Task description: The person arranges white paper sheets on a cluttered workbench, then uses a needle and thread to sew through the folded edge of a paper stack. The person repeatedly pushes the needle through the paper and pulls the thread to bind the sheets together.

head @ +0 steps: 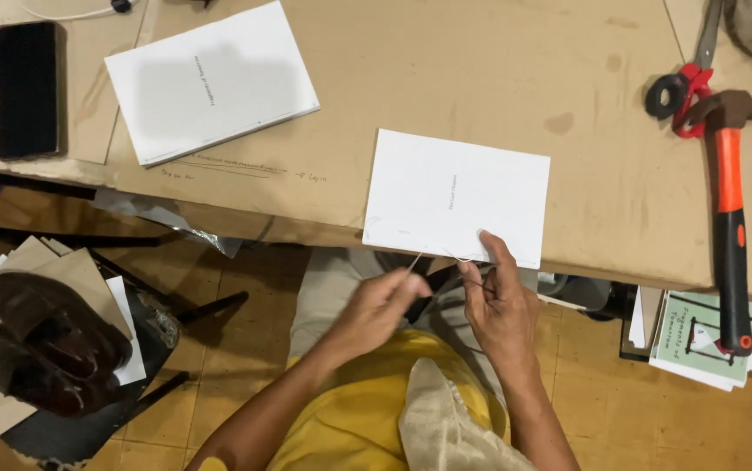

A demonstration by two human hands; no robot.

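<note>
A thin white booklet (454,196) lies at the near edge of the cardboard-covered table (481,70), slightly overhanging it. My right hand (498,301) has its fingertips on the booklet's near edge and pinches a fine thread. My left hand (380,305) is just below the table edge, its fingers pinched on a needle or thread end that points up toward the booklet. A thin line of thread runs between both hands.
A second white booklet (210,83) lies at the back left, beside a black phone (27,87). Red-handled scissors (686,83) and an orange-and-black hammer (729,201) lie on the right. Brown shoes (40,340) and printed papers (699,336) rest on the floor.
</note>
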